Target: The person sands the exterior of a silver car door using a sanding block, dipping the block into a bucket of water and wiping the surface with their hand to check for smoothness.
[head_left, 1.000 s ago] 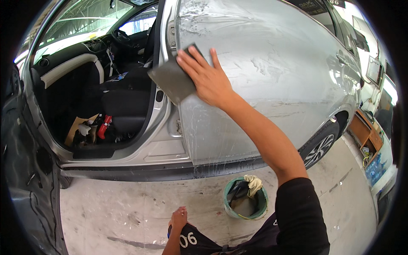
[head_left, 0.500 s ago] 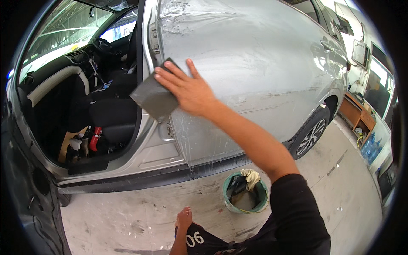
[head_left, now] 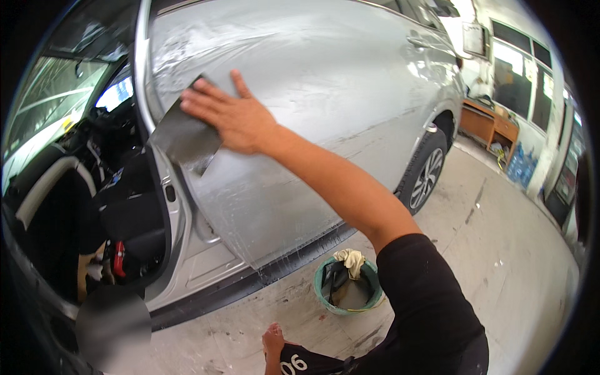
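Observation:
My right hand (head_left: 240, 122) presses a dark grey, wet-looking sheet of sandpaper (head_left: 184, 139) against the silver car door (head_left: 300, 106). Its fingers reach over the sheet, the thumb spread apart. The sheet overlaps the door's front edge and sticks out past it. Whitish wet streaks and wrinkled, glossy patches show on the door; dark scratches run along its rear part. Low in the view, by my dark shorts (head_left: 312, 362), is my left hand (head_left: 273, 342), away from the car. It is small there, and its fingers are not clear.
A green bucket (head_left: 320, 294) with murky water and a pale cloth (head_left: 351, 262) over its rim stands below the sill. The open front doorway shows a dark seat (head_left: 131, 219). Farther right are the rear wheel (head_left: 426, 178), a wooden desk (head_left: 478, 125) and blue bottles (head_left: 520, 167).
The view has turned right, shifting the car leftward in it. My right hand and the sandpaper have moved slightly up along the door's front edge. My left hand stays low.

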`<state>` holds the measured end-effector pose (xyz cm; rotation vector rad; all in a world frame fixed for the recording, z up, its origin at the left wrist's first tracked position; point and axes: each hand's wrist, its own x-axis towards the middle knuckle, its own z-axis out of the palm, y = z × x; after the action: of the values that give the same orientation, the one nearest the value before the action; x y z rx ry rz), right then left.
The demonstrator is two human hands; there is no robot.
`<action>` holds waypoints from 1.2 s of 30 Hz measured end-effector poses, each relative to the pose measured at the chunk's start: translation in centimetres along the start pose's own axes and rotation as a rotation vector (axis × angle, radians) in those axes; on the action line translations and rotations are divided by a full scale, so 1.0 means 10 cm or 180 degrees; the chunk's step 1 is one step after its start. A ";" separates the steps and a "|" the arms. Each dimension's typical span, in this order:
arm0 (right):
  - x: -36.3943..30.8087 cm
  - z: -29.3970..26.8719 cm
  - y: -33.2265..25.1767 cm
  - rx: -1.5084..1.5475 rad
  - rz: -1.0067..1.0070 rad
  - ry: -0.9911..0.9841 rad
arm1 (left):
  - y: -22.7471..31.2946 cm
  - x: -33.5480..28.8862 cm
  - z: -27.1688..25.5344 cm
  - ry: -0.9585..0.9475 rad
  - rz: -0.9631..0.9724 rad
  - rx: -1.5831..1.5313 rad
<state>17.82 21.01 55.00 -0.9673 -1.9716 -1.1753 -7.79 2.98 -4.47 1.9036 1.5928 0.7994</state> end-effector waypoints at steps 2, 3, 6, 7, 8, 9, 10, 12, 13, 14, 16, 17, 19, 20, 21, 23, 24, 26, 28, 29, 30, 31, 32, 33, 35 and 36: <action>-0.11 -0.13 0.42 0.0047 0.0562 0.0054 | -0.04 0.02 0.01 0.0073 0.0040 -0.0300; -0.24 -0.19 0.65 0.0128 0.1102 0.0129 | -0.03 -0.02 -0.04 0.0109 0.0031 -0.0525; -0.62 -0.31 1.21 -0.0094 0.2200 0.0484 | -0.06 -0.14 0.05 0.0069 0.0072 -0.1337; -0.61 -0.23 1.23 -0.0116 0.2338 0.0697 | -0.13 -0.14 0.12 -0.0010 0.0165 -0.1372; -0.56 -0.15 1.24 -0.0083 0.2468 0.0926 | -0.21 -0.13 0.17 -0.0043 0.0230 -0.1386; -0.43 -0.16 0.94 0.0384 0.2049 0.0822 | -0.30 -0.09 0.17 0.0014 0.0271 -0.1389; -0.53 -0.05 0.93 -0.0287 0.1549 0.0380 | -0.29 -0.05 0.17 -0.0052 0.0261 -0.1420; -0.67 -0.13 0.78 0.0252 0.0730 0.0014 | -0.29 -0.10 0.03 0.0000 0.0115 -0.1472; -0.85 -0.17 1.04 -0.0010 0.0976 -0.0088 | -0.30 -0.09 -0.09 -0.0023 0.0053 -0.1447; -0.91 -0.21 1.33 -0.0212 0.1182 -0.0132 | -0.69 -0.04 -0.24 0.0047 0.0450 -0.0942; -1.15 -0.39 2.04 -0.0205 0.2180 0.0354 | -1.41 0.00 -0.46 0.0407 0.0658 -0.0970; -1.24 -0.49 2.34 -0.0077 0.2602 0.0484 | -1.61 0.01 -0.68 0.0547 0.0809 -0.1328; -1.29 -0.51 2.65 -0.0107 0.3086 0.0599 | -1.46 0.01 -1.04 0.0816 0.0029 -0.1180; -1.23 -0.40 2.57 -0.0144 0.3066 0.0771 | -1.30 0.08 -1.15 0.1064 0.0113 -0.1223; -1.22 -0.24 2.48 -0.0249 0.2537 0.0747 | -1.03 0.20 -1.17 0.1296 0.0591 -0.0886; -1.53 -0.30 2.48 -0.0308 0.1695 0.0487 | 0.36 0.53 -1.19 0.1109 0.0658 -0.0346; -1.51 -0.44 2.46 -0.0092 0.1309 0.0352 | 0.79 0.53 -1.19 0.1160 0.0641 -0.0152; -1.61 -0.49 3.01 -0.0389 0.1427 0.0663 | 1.36 0.56 -1.22 0.1093 0.0660 0.0315; -1.65 -0.66 3.47 -0.0080 0.2091 0.1181 | 1.60 0.60 -1.03 0.1209 0.0951 0.0323; -1.66 -0.73 3.58 -0.0088 0.2277 0.1183 | 1.73 0.62 -0.93 0.1260 0.1096 0.0325; -1.64 -0.67 3.58 -0.0133 0.2123 0.1172 | 1.93 0.66 -0.76 0.1313 0.1186 0.0120; -1.65 -0.55 3.46 -0.0166 0.1988 0.1145 | 2.20 0.72 -0.57 0.1349 0.1261 -0.0070; -1.69 -0.47 3.33 -0.0209 0.1853 0.1125 | 2.54 0.77 -0.39 0.1386 0.1348 -0.0262; -1.75 -0.38 3.20 -0.0165 0.1476 0.0908 | 3.00 0.79 -0.28 0.1171 0.1418 -0.0008; -1.93 -0.46 3.27 -0.0015 0.0938 0.0640 | 3.72 0.79 -0.07 0.0915 0.1618 0.0335; -2.01 -0.47 3.46 -0.0128 0.0743 0.0560 | 3.94 0.78 0.00 0.0870 0.1740 0.0447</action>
<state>58.06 22.77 55.70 -1.0456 -1.6545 -1.1302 19.83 4.06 24.72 2.4663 1.3057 1.2418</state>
